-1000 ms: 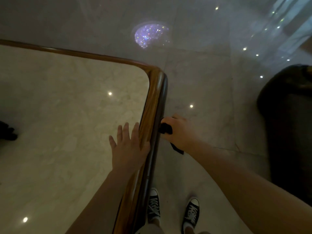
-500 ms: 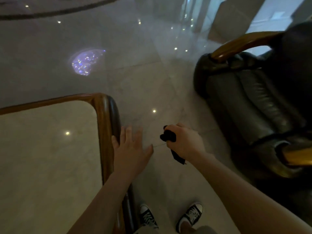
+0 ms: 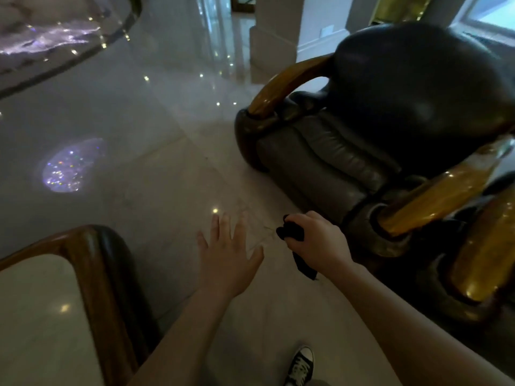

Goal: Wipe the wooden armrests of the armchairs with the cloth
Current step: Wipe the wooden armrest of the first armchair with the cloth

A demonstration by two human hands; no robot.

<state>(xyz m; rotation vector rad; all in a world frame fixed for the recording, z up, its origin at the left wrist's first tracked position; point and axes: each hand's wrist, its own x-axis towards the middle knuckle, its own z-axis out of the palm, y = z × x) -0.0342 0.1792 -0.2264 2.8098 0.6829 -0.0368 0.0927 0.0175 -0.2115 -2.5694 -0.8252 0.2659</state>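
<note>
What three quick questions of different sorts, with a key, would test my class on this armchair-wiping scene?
1. True or false: the cloth touches an armrest.
2. Which hand holds the cloth?
A. left hand
B. right hand
C. neither
3. Fill in: the left hand is ____, fingers spread, over the floor.

Key
1. False: it hangs clear of the wood.
2. B
3. open

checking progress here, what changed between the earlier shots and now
The left hand came off the wood-edged table and now hangs open over the floor. The view swung right, away from the table, bringing the dark armchair and its wooden armrests into sight. Unchanged: the right hand keeps gripping the dark cloth, not yet touching an armrest.
</note>
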